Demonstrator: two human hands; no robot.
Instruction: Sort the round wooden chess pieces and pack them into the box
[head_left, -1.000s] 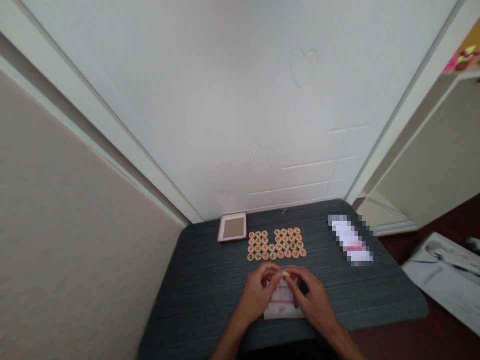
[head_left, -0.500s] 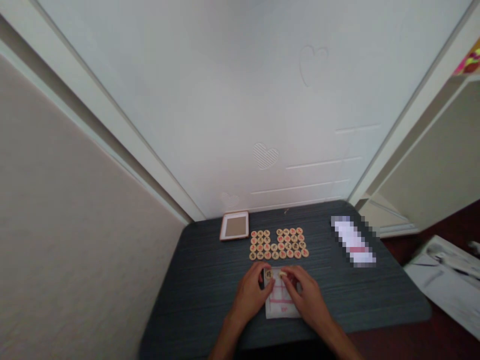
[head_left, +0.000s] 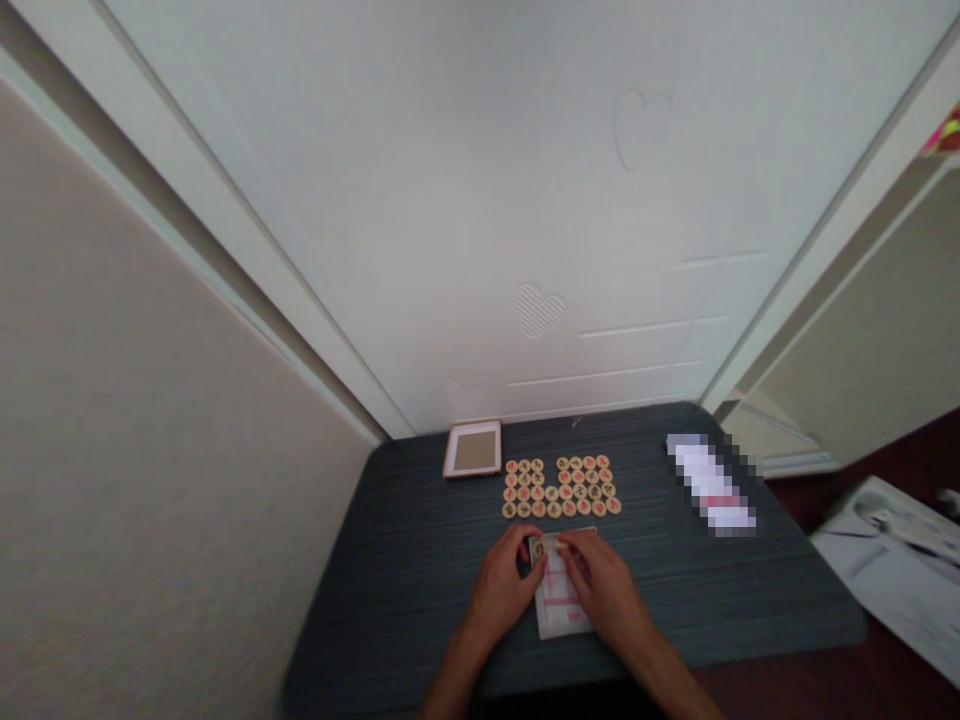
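Note:
My right hand (head_left: 604,580) pinches a small pale round xiangqi piece (head_left: 561,546), seen edge-on, between thumb and fingertips. It is just above the upper part of a white sheet with pink lines (head_left: 559,605). At the sheet's upper left corner lies another xiangqi piece (head_left: 540,549) with a dark character. My left hand (head_left: 504,582) curves around that corner, thumb and index finger apart, with the thumb over the sheet's left edge. Its other fingers are partly hidden. Beyond my hands, several xiangqi pieces (head_left: 568,508) with red or black characters lie in rows.
All of this is on a dark table (head_left: 405,580) against a white panel with embossed hearts (head_left: 538,310). A shallow white tray with a brown rim (head_left: 450,455) stands at the back left. A pixelated pale object (head_left: 709,485) lies on the right. Beyond the table's right edge is a white box (head_left: 889,550).
My right hand has drawn slightly left with the piece, closer to the one in the corner. The sheet is turned slightly. The whole view has shifted a little.

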